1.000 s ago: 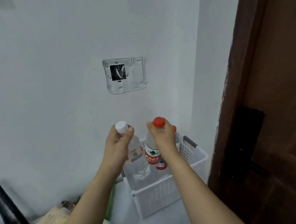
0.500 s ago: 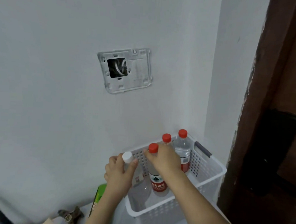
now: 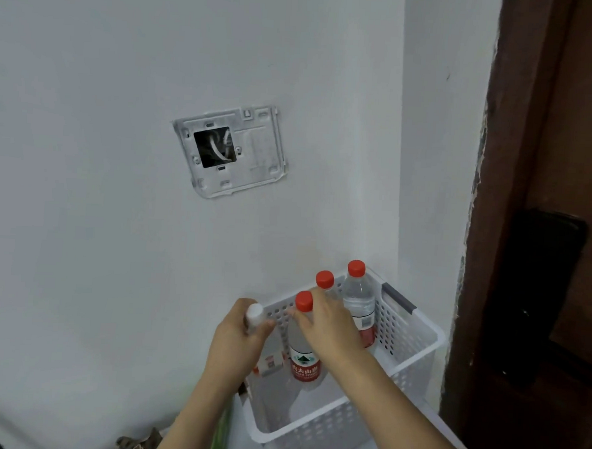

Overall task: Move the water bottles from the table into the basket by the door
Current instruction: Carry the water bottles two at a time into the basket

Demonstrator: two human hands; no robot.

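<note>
A white perforated basket (image 3: 414, 364) stands in the corner beside the brown door (image 3: 561, 238). Two red-capped water bottles (image 3: 359, 296) stand upright at its far side. My right hand (image 3: 327, 329) grips a third red-capped bottle (image 3: 303, 358) just under its cap, and the bottle stands low inside the basket. My left hand (image 3: 237, 345) is closed around the neck of a white-capped bottle (image 3: 254, 314), which sits at the basket's left wall; its body is mostly hidden by my hand.
A bare switch plate with an open hole (image 3: 228, 150) is fixed to the white wall above. A green object (image 3: 220, 436) and a small brownish thing (image 3: 139, 446) lie left of the basket. A black door handle plate (image 3: 541, 295) sticks out at right.
Both hands have lowered their bottles from above the basket rim down into the basket. The view has moved closer and slightly downward.
</note>
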